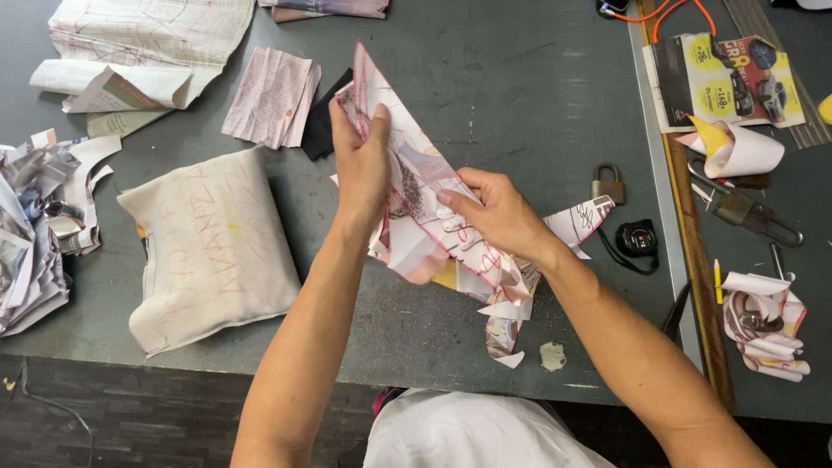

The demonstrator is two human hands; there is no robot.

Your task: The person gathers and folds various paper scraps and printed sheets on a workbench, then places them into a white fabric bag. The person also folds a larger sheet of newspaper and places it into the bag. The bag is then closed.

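While both hands grip it, thin glossy printed paper (425, 208), creased into a long pointed fold, over matte grey table (520, 95).

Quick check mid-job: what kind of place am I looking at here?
Probably a small craft or tailoring workshop. Both hands, left hand and right hand, hold a cut printed paper piece over a dark worktable, with paper scraps, a marked cloth bundle and a padlock around.
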